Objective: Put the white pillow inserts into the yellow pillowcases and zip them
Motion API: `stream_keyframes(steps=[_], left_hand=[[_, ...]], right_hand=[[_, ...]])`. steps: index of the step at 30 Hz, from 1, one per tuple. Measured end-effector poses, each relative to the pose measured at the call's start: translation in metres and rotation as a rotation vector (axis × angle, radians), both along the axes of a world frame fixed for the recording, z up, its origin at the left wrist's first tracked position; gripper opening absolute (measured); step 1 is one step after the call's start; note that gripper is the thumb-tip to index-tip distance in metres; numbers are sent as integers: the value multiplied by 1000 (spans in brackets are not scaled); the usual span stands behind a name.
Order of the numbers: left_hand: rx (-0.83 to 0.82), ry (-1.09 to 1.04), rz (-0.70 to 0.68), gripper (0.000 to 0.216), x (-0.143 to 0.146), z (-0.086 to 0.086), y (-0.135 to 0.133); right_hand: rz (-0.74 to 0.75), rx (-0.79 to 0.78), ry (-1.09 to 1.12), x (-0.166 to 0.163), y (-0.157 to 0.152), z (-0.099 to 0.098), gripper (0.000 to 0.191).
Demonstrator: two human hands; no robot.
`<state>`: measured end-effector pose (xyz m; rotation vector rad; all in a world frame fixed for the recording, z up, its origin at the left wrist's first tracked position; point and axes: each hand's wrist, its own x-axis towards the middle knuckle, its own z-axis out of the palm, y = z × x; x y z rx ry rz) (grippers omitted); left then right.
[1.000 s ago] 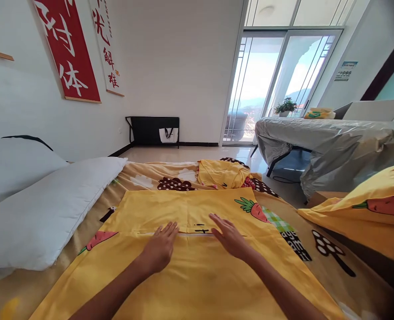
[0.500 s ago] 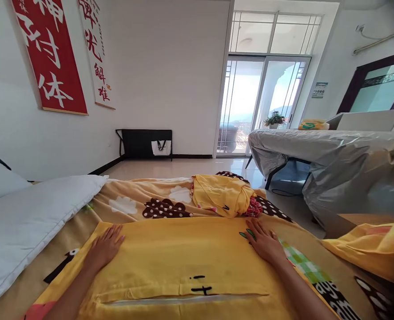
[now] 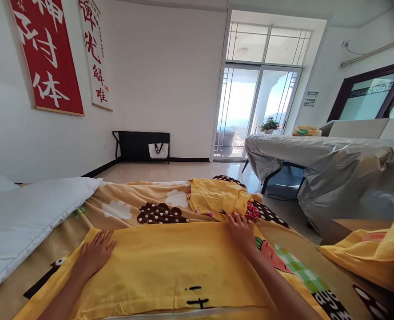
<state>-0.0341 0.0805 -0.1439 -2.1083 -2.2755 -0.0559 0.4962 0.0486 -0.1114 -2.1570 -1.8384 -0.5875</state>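
Observation:
A yellow pillowcase (image 3: 170, 258) lies spread flat on the patterned bed cover. It has black markings, a carrot print near its right side and a pale strip along a seam close to me. My left hand (image 3: 95, 252) rests on its far left corner, palm down with fingers stretched out. On the far edge toward the right lies my right hand (image 3: 242, 231), its fingers extended and flat on the cloth. Just beyond the fingertips of that hand sits a folded yellow cloth (image 3: 216, 195) with red patterned fabric beneath it.
A white pillow (image 3: 40, 209) lies on the left of the bed cover (image 3: 123, 195). More yellow fabric (image 3: 366, 253) is bunched at the right. Behind it stands a table under a silver sheet (image 3: 343, 155). A black folded frame (image 3: 133, 146) leans against the back wall.
My right hand has moved left along the far edge of the pillowcase, uncovering the carrot print. My left hand stays flat at the left corner. The view has shifted slightly.

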Motion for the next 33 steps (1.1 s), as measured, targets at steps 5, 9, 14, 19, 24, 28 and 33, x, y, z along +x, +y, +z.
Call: stream_keyframes(steps=[5,9,14,19,24,28,33], left_hand=[[3,13,23,60,0,0,0],[29,-35,21,61,2,-1,-1],[60,-20,31,59,4,-4,-3],[104,66,21,56,10,14,-7],[196,39,-224,57,113,45,-23],[4,-196,-538,59,194,34,-36],[-18,-155,-241,58,98,15,-31]], right_hand=[[-204,-317,286,-22,64,2,68],[-192,-358,361,-15,102,4,81],[-127,-455,324,-1,105,12,71],[-13,-439,203,-32,66,47,49],[432,-320,191,-146,-5,34,52],[787,-515,293,-194,-33,2,61],[326,-504,254,-79,-21,-16,64]])
